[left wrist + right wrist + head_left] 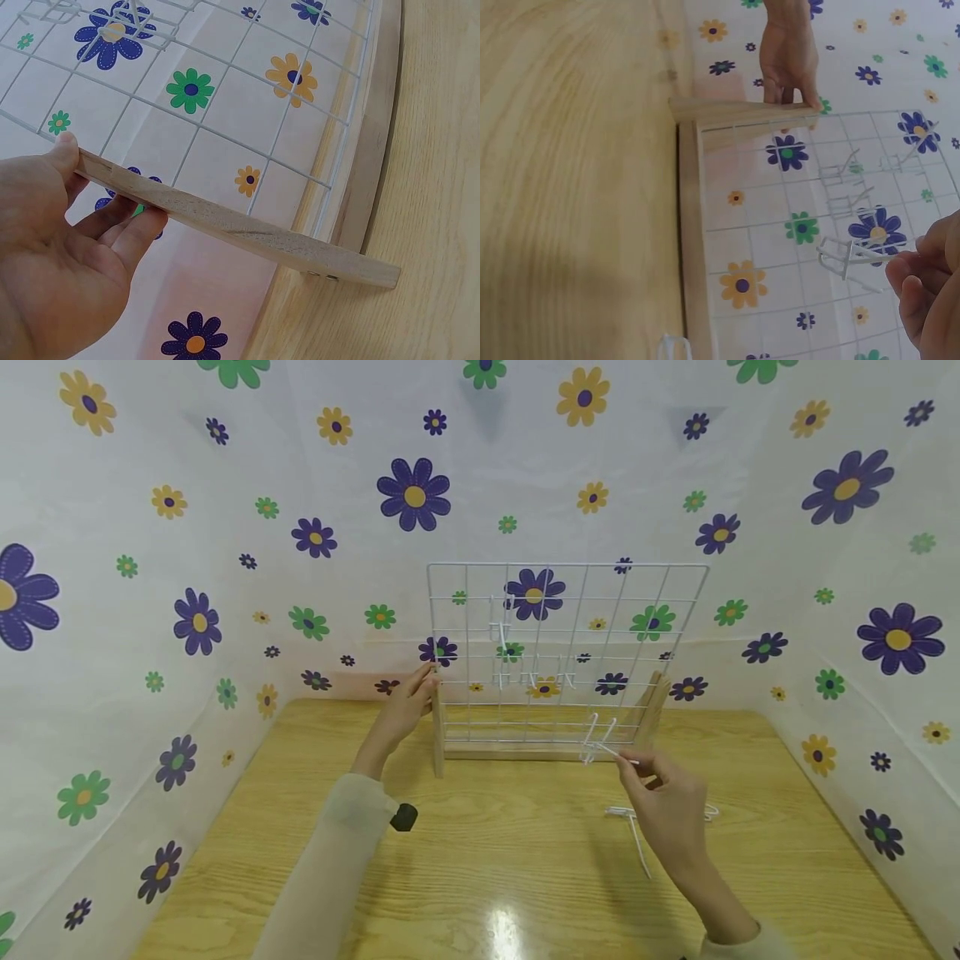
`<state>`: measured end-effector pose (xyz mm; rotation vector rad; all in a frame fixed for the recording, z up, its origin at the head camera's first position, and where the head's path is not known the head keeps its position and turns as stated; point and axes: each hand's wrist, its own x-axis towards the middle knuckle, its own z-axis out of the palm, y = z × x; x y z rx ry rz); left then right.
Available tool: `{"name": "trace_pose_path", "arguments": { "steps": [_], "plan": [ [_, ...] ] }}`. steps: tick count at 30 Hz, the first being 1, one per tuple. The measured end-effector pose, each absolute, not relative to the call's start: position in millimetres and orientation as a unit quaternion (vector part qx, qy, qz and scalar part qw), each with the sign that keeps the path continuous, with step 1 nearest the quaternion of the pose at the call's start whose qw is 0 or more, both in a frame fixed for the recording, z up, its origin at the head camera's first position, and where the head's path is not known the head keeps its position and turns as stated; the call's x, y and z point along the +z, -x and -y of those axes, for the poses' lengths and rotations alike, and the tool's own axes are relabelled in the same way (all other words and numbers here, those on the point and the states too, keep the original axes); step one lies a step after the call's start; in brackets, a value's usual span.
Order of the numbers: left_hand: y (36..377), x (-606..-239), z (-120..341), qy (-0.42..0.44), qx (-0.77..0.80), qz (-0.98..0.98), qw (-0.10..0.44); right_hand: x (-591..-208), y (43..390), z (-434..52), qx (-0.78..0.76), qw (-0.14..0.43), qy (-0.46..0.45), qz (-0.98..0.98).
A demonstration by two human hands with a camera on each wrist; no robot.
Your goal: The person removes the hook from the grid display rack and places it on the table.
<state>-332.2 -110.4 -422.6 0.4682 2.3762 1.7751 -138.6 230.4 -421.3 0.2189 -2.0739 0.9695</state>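
A white wire grid panel [567, 652] stands upright in a wooden base [517, 749] at the back of the table. My left hand [429, 681] grips the left wooden upright [247, 232] of that stand, thumb on one face and fingers on the other. In front of the panel's lower right part, my right hand [626, 762] pinches a white wire hook [598, 745] by its stem; the right wrist view shows the hook [851, 255] close to the wires. Several white hooks [501, 633] hang on the grid.
Loose white wire hooks [637, 817] lie on the wooden table [487, 860] under my right hand. Flower-printed sheets [187, 568] wall in the table at the back and both sides. A right wooden upright [651, 710] props the panel.
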Motion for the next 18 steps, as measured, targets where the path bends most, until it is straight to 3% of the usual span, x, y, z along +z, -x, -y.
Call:
{"name": "trace_pose_path", "arguments": {
  "steps": [18],
  "plan": [
    [334,-426,111,-0.162,0.594,-0.785,0.066,-466,132,-222,0.411,0.341,-0.058,0.843]
  ]
}}
